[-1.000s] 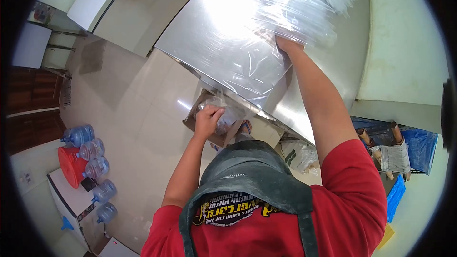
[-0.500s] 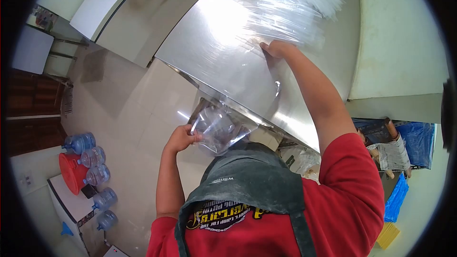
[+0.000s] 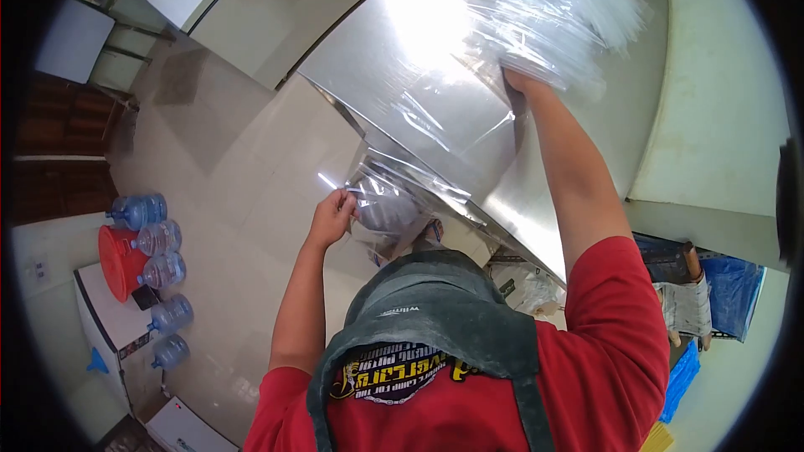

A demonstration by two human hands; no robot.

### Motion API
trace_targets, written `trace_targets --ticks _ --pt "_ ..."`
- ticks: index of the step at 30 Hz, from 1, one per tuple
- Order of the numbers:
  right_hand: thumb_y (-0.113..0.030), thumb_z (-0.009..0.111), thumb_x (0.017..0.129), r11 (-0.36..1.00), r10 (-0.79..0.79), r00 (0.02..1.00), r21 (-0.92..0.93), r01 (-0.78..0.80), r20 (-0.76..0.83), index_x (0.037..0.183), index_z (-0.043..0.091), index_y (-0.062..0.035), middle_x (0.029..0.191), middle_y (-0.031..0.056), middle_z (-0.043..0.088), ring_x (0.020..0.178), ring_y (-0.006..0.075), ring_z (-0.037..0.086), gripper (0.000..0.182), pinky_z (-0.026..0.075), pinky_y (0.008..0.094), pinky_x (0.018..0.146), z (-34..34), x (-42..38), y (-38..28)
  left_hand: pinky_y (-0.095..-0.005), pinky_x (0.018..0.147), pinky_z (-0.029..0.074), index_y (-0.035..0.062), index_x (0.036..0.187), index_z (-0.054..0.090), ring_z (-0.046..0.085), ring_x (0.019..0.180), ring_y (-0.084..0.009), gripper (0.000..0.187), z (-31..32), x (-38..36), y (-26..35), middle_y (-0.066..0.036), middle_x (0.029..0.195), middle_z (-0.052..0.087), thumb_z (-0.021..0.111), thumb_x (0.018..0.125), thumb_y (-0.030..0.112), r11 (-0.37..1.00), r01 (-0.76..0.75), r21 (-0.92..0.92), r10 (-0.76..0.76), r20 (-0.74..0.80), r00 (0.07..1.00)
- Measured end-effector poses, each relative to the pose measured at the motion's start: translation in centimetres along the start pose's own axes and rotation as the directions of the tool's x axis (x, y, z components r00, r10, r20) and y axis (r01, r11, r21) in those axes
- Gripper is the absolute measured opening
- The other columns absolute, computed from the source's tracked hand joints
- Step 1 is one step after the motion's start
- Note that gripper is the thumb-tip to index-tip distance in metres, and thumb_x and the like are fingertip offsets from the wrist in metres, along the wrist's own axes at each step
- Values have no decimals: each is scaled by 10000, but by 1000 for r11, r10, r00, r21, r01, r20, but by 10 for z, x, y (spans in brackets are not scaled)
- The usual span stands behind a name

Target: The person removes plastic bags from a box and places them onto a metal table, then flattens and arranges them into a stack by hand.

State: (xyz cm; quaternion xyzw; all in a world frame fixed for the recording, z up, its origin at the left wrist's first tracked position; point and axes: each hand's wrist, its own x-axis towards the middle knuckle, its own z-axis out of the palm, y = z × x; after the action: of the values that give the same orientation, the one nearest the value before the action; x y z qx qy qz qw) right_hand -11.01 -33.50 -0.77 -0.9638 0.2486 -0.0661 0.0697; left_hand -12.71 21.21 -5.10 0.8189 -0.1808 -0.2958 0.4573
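My left hand [image 3: 334, 211] is closed in a pinch on the near edge of a clear plastic bag [image 3: 387, 205]. This bag hangs beside the metal table's front edge, and its film runs up over that edge. My right hand [image 3: 521, 79] is on the table top [image 3: 477, 151], by a heap of clear plastic bags [image 3: 536, 17]. It appears closed on the edge of clear plastic film, though glare and film partly hide its fingers. A dark apron [image 3: 435, 293] covers my front.
Several large water bottles [image 3: 159, 238] stand at the left around a red tub [image 3: 121, 264]. A shelf holding rolled material [image 3: 687, 301] and blue plastic sheeting [image 3: 733, 293] is on the right. A pale wall [image 3: 712, 100] borders the table's right side.
The view has shifted, so the table appears further right. My right hand now sits closer in against the bag heap, its thumb less visible. My left hand still pinches the bag, now lower.
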Motion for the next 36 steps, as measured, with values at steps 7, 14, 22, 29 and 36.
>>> trace_targets --ticks 7,14,22,29,36 --pt "-454 398 1007 999 54 984 -2 -54 170 1412 444 10 1471 253 435 1391 407 377 618 281 573 1125 -76 -118 -133 -270 600 475 22 969 608 587 632 -102 210 -1 15 79 -23 716 617 628 983 230 988 5 -154 -2 16 1000" --pt "-542 385 997 1000 8 961 -5 -7 277 1571 210 -54 1644 186 154 1532 365 64 774 89 660 1174 -40 -116 -134 -257 605 438 30 1015 619 533 660 -90 334 -1 32 63 -2 702 604 801 849 255 994 57 -92 -60 -28 998" --pt "-545 424 981 995 -59 984 -65 70 171 1477 428 -65 1527 214 404 1429 374 353 690 250 468 1191 -20 -19 -35 -310 793 492 33 951 663 614 818 -127 233 26 54 32 -23 860 697 713 924 259 997 10 -81 9 234 972" --pt "-471 501 976 994 -103 994 -23 104 41 1476 413 -31 1521 231 407 1427 376 362 672 241 483 1191 -59 -86 -86 -299 782 493 15 935 655 612 815 -120 234 20 53 95 -28 820 662 621 992 238 982 -72 -177 105 183 977" --pt "-539 491 947 959 -270 930 -15 282 251 1546 268 -26 1630 217 167 1522 367 122 819 100 652 1172 -40 -157 -144 -298 727 506 9 968 672 631 754 -129 236 35 59 104 -56 810 691 656 961 244 960 -125 -250 146 65 987"
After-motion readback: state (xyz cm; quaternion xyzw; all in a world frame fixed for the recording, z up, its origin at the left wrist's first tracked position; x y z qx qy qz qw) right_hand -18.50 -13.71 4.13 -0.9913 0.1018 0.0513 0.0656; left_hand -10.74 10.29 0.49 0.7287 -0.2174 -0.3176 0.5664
